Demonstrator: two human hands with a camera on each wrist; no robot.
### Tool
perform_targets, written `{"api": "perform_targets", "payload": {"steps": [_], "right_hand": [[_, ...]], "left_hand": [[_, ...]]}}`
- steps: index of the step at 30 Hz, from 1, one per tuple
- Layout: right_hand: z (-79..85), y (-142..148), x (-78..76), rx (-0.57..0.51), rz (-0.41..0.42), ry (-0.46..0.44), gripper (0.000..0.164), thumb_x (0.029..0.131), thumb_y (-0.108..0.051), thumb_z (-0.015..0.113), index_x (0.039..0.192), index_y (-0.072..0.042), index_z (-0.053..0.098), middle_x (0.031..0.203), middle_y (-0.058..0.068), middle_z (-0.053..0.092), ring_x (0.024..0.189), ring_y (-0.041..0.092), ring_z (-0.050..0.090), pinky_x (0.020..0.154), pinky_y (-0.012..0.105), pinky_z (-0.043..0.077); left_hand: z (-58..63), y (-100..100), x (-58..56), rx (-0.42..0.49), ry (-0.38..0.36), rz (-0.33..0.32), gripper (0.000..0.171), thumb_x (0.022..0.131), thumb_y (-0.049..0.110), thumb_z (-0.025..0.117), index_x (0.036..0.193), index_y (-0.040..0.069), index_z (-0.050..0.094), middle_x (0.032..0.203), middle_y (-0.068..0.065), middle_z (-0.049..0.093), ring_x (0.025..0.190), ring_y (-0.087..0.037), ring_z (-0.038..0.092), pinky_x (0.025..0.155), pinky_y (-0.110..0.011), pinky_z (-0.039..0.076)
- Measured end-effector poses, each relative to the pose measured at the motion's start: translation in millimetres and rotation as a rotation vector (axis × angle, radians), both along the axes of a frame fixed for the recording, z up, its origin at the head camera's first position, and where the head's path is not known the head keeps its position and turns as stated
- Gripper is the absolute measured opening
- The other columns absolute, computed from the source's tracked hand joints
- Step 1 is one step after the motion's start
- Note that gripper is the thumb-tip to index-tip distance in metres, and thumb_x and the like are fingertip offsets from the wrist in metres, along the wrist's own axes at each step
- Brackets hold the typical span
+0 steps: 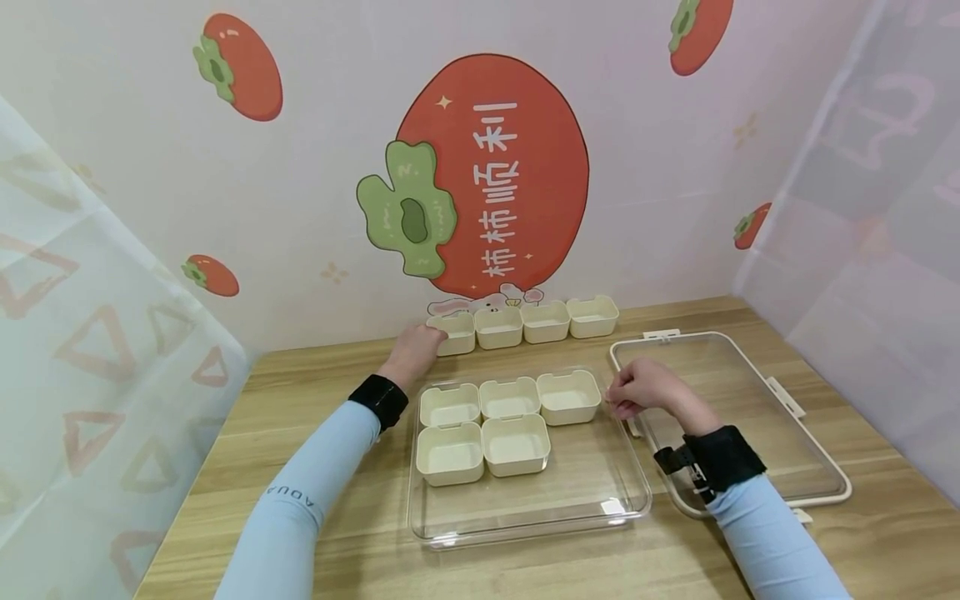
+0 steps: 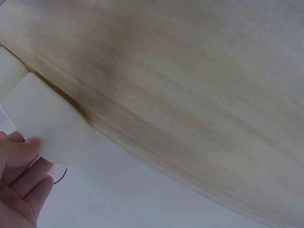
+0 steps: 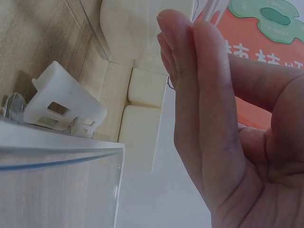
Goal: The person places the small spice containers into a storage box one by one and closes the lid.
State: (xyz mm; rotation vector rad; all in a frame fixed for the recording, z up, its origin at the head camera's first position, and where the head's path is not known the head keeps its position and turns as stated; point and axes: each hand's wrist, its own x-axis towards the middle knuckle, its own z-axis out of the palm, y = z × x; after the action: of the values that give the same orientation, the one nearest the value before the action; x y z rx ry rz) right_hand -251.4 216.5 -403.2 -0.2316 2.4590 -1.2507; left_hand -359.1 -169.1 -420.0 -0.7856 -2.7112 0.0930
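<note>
Several cream boxes with open tops stand in a row against the back wall. My left hand (image 1: 414, 354) is at the leftmost box (image 1: 456, 335) of that row, and in the left wrist view the thumb and fingers pinch the end of this cream box (image 2: 47, 118). In front of the row lies a clear plastic tray (image 1: 525, 527) with several more cream boxes (image 1: 517, 446) grouped in its back and left parts. My right hand (image 1: 647, 387) pinches the tray's right rim near the back corner; clear plastic shows at its fingertips (image 3: 211, 38) in the right wrist view.
A clear lid (image 1: 738, 417) with a white rim and white clips lies on the wooden table (image 1: 300, 417) to the right of the tray, under my right forearm. A printed wall sheet (image 1: 315, 167) rises behind the table, and fabric sheets hang at both sides.
</note>
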Motion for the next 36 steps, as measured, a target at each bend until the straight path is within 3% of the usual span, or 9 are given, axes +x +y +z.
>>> {"api": "perform_targets", "payload": {"steps": [7,18,27,36], "right_hand": [[0.4,-1.0,0.4,-0.004,0.003,-0.001,0.017,0.089,-0.004,0.057,0.088,0.011,0.064,0.072,0.008,0.068,0.063,0.012,0.066,0.062,0.029,0.057],[2.4,-1.5,2.0,-0.02,0.015,0.004,0.017,0.089,-0.003,0.057,0.088,0.012,0.064,0.071,0.008,0.068,0.063,0.013,0.067,0.063,0.03,0.057],[3.7,-1.7,2.9,-0.025,0.018,0.008,0.018,0.089,-0.003,0.056,0.088,0.013,0.064,0.07,0.007,0.068,0.063,0.013,0.067,0.062,0.029,0.057],[1.8,-1.4,2.0,-0.011,0.018,0.008,0.017,0.089,-0.003,0.056,0.088,0.012,0.064,0.07,0.006,0.067,0.062,0.012,0.066,0.062,0.029,0.057]], "left_hand": [[-0.1,0.4,2.8,0.023,0.031,0.013,0.029,0.085,-0.01,0.05,0.091,0.007,0.072,0.085,-0.009,0.072,0.078,-0.026,0.068,0.068,-0.037,0.055],[2.0,-1.4,15.1,0.036,0.164,-0.002,0.025,0.083,-0.011,0.055,0.095,0.005,0.07,0.083,-0.012,0.071,0.075,-0.026,0.068,0.061,-0.036,0.055],[15.8,5.3,33.0,0.062,0.227,-0.015,0.025,0.082,-0.01,0.056,0.097,0.005,0.07,0.085,-0.012,0.072,0.076,-0.027,0.068,0.058,-0.037,0.055],[18.3,10.3,47.5,0.067,0.238,-0.003,0.027,0.081,-0.01,0.057,0.098,0.006,0.07,0.087,-0.01,0.072,0.076,-0.026,0.068,0.054,-0.034,0.054]]}}
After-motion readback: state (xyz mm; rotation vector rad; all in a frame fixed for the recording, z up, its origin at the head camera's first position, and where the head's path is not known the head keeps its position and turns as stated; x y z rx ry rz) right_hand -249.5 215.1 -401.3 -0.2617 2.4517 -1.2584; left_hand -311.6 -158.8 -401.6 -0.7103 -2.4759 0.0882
